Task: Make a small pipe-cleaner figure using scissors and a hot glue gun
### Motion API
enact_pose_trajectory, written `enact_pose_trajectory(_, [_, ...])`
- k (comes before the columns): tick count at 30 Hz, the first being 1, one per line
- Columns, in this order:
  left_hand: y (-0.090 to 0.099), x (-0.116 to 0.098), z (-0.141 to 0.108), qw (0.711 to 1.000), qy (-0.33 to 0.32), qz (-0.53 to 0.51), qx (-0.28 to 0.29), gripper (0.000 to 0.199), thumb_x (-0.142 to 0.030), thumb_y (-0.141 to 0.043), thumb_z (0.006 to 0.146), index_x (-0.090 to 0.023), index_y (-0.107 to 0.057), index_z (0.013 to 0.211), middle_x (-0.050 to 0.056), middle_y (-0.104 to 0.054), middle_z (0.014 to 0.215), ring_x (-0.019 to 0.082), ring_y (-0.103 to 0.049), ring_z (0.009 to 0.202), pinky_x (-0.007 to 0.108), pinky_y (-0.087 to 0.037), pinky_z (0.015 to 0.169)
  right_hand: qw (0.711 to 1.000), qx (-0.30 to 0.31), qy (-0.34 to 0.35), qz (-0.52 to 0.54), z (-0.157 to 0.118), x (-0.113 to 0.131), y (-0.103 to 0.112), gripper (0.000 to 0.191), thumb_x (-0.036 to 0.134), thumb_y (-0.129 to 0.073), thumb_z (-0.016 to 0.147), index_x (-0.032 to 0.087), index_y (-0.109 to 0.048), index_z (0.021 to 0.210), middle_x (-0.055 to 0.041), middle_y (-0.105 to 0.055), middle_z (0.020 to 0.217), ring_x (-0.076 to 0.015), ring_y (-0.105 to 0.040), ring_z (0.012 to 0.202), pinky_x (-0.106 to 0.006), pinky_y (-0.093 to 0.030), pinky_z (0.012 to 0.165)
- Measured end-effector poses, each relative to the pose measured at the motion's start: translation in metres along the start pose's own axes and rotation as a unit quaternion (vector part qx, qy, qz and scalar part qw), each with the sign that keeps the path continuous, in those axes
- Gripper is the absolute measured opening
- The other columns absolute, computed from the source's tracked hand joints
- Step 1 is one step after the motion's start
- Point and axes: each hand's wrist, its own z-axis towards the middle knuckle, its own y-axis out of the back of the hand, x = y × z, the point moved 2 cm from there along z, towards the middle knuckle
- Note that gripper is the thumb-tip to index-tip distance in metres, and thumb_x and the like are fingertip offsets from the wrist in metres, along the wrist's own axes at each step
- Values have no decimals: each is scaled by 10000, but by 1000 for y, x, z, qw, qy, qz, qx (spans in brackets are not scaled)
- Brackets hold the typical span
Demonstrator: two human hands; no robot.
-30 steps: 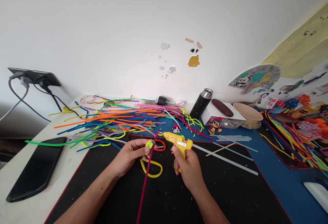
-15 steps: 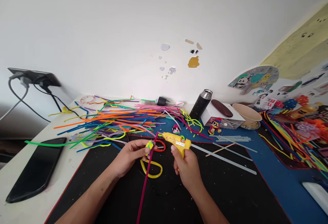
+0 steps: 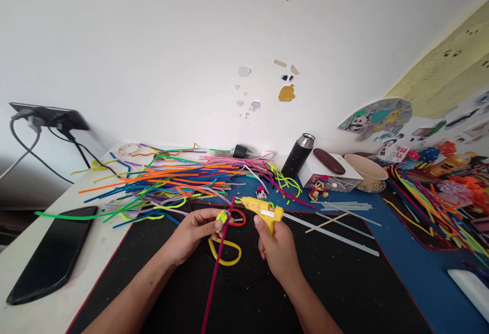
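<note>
My left hand (image 3: 202, 227) pinches a small yellow-and-green bundle (image 3: 221, 217) with purple bits, its exact make partly hidden by the fingers. A long magenta pipe cleaner (image 3: 212, 285) runs from beside the bundle down toward me. In my right hand (image 3: 278, 245) is a yellow glue gun (image 3: 263, 207), gripped by its handle, with its nozzle pointing left near the pipe cleaner's upper end. Whether nozzle and pipe cleaner touch, I cannot tell. A long translucent glue stick (image 3: 332, 234) sticks out of the gun's rear. Below the bundle are yellow-handled scissors or a yellow loop (image 3: 225, 262) and a red loop (image 3: 240, 218).
Many coloured pipe cleaners (image 3: 171, 176) lie across the back left. A black flask (image 3: 298, 156), a white box (image 3: 336, 171), a beige bowl (image 3: 367, 167) and a small figurine (image 3: 318, 187) stand behind. Loose glue sticks (image 3: 346, 206) lie at right, a black tray-like object (image 3: 51, 255) at left.
The whole view has shifted slightly. Both hands keep nearly the same pose, with the glue gun's nozzle still near the top of the magenta pipe cleaner.
</note>
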Motion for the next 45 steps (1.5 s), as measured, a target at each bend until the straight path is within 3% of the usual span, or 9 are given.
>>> enact_pose_trajectory(20, [0,-1,1,1000,-2,-10,-10,382,-389,-896,762,-186,-833,1079,127,-801,1031,164,-654,736,239,-492,634,998,16,32,-44,-5,-5,-2,540,690,-520,933,248,-470,627,27,-475,427,-134,-455,360,-258,-354,402])
enact_pose_trajectory(32, [-1,-2,-1,1000,-2,-8,-4,368,-382,-896,762,-186,-836,1068,125,-800,1030,145,-640,700,236,-493,627,997,-7,25,-67,2,4,3,590,717,-505,913,268,-449,535,14,-453,373,-154,-469,363,-286,-395,457])
enact_pose_trajectory(45, [-1,-3,-2,1000,-2,-11,-7,382,-380,-901,747,-170,-836,1060,143,-801,1038,160,-639,694,252,-492,625,997,-11,33,-74,5,1,4,565,684,-520,925,261,-458,556,12,-474,377,-155,-476,352,-277,-383,433])
